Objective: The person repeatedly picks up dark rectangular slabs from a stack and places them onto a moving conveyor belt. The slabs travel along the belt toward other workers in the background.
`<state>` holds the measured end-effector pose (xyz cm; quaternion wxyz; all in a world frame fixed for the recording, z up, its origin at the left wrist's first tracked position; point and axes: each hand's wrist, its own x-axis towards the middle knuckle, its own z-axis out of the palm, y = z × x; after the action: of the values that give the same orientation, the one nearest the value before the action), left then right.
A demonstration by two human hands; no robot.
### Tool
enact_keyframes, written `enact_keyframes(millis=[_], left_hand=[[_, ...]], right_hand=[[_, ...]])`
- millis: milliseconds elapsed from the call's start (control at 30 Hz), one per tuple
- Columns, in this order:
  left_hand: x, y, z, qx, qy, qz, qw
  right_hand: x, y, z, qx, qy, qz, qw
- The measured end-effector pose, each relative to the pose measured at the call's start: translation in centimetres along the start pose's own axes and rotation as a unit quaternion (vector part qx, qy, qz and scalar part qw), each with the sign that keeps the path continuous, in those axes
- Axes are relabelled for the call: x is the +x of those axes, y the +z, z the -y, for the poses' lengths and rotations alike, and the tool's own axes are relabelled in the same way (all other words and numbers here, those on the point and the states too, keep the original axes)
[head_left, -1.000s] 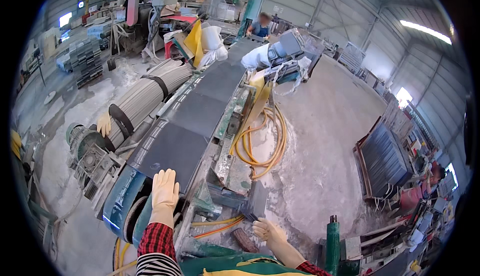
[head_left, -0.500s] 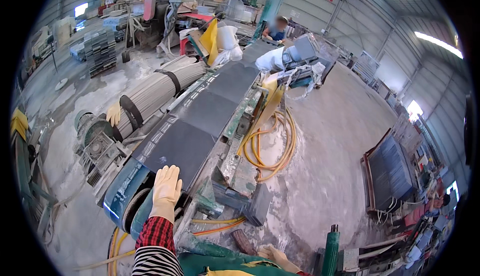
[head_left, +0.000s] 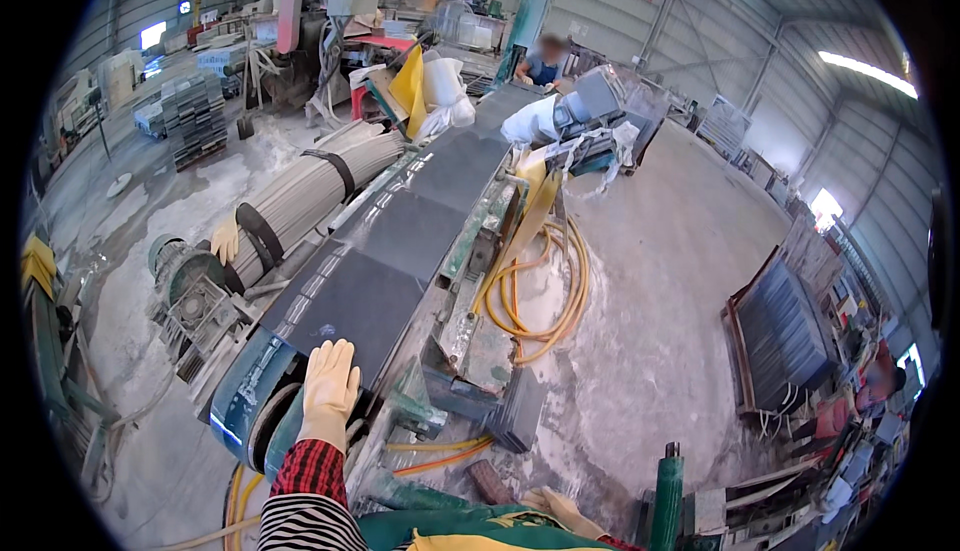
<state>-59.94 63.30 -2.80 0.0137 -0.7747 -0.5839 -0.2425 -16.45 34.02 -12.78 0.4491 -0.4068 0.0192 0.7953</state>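
Note:
A pale rubber glove covers my left hand (head_left: 330,386), which lies palm down with fingers stretched out at the near end of a dark flat slab (head_left: 355,296). This slab lies on a long conveyor (head_left: 250,391), with more dark slabs (head_left: 400,229) in a row behind it. My right hand (head_left: 555,511), also gloved, is low beside the green apron (head_left: 440,531); it is partly hidden, its visible fingers look loosely extended, and I see nothing in it. Upright dark slabs (head_left: 518,411) lean by the conveyor's right side, between my hands.
A motor (head_left: 195,301) and a ridged roll (head_left: 310,186) with a spare glove (head_left: 226,239) flank the conveyor's left. Coiled yellow hoses (head_left: 565,301) lie on the floor at right. A co-worker (head_left: 543,66) stands at the far end. A green post (head_left: 667,496) rises near me.
The view has shifted slightly. My left hand stays flat at the near end of the slab, and my right hand stays low by the apron.

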Motion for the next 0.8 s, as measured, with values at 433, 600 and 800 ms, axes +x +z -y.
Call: enact_keyframes(millis=[433, 600, 800], left_hand=[[-0.4, -0.3, -0.3, -0.003, 0.005, 0.007, 1.000], [-0.1, -0.7, -1.0, -0.009, 0.008, 0.014, 1.000], [-0.9, -0.5, -0.4, -0.001, 0.006, 0.007, 1.000]], right_hand=[[-0.4, -2.0, 0.8, 0.018, -0.124, -0.226, 0.966], [0.1, -6.6, -0.2, 0.011, -0.096, -0.162, 0.982], [-1.9, 1.5, 0.5, 0.014, -0.060, -0.198, 0.978]])
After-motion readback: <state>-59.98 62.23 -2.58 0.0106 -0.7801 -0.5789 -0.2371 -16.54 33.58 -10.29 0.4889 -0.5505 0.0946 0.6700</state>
